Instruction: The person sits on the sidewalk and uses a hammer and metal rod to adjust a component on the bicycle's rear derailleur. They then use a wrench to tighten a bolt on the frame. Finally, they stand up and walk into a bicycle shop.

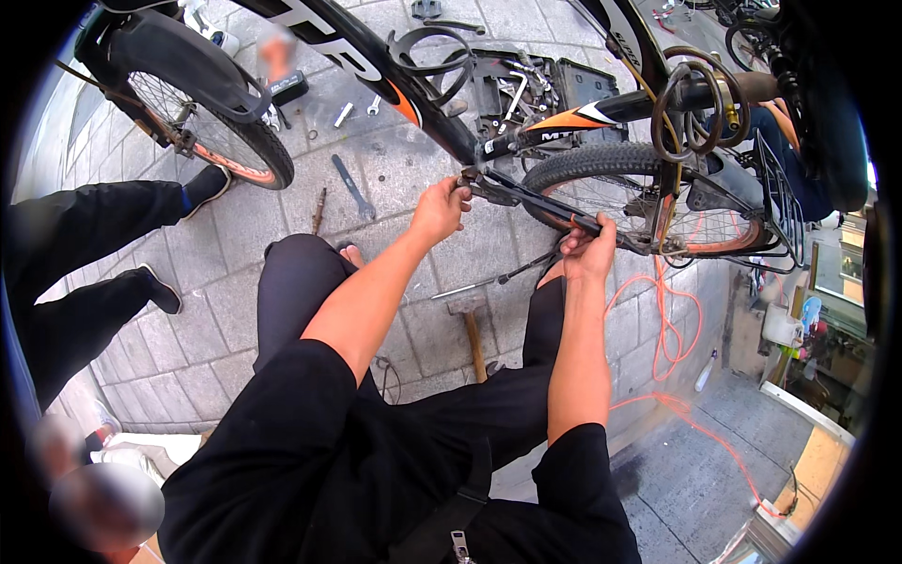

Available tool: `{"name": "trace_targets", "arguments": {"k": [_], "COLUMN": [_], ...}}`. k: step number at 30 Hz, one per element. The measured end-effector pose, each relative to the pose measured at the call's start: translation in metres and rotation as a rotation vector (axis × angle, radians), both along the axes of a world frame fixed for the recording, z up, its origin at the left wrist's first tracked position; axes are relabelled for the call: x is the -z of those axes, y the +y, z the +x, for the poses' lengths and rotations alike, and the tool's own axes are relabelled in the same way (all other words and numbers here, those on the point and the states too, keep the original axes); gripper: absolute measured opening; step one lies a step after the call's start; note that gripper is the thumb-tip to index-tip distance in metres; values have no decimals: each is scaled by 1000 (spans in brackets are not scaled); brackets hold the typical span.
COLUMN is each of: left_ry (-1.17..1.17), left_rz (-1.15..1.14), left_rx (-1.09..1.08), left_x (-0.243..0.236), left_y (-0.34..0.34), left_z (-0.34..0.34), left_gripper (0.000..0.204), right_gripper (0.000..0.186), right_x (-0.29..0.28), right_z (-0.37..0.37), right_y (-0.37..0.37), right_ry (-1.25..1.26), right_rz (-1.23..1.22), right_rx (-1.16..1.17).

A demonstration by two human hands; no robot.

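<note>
A black, white and orange bicycle frame (352,61) stands in front of me. My left hand (440,214) is closed at the frame's lower joint, its fingers pinched against a small dark metal part (468,177); exactly what they hold is hidden. Farther right, my right hand (590,246) wraps around the black chainstay (545,204), which runs from that joint toward the rear wheel (601,162). The front wheel (272,155) is at the upper left. Below my hands, a wooden-handled hammer (474,346) lies on the paving between my legs.
An open tool case (587,85) full of tools sits beyond the frame. A wrench (353,188) and a thin rusty rod (319,211) lie on the paving at left. Another person's legs (89,221) reach in there. An orange cord (662,329) coils at right.
</note>
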State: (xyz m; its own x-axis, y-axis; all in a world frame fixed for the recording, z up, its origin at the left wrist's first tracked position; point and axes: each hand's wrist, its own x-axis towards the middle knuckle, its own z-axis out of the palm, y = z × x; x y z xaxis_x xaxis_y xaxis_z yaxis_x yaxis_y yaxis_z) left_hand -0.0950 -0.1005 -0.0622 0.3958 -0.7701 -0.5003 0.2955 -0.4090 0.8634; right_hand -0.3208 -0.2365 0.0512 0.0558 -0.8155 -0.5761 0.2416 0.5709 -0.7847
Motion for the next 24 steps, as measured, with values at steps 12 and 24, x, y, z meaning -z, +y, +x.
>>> {"name": "trace_targets", "arguments": {"k": [12, 24], "left_ry": [-3, 178], "left_rz": [-104, -158], "left_rx": [-132, -131], "left_x": [-1, -9], "left_y": [0, 9], "left_z": [2, 6], "left_gripper": [28, 36], "right_gripper": [48, 40], "right_x": [-3, -106], "right_z": [18, 93], "right_y": [0, 32], "right_ry": [-18, 380], "right_rz": [-17, -458], "right_rx": [-41, -267]}}
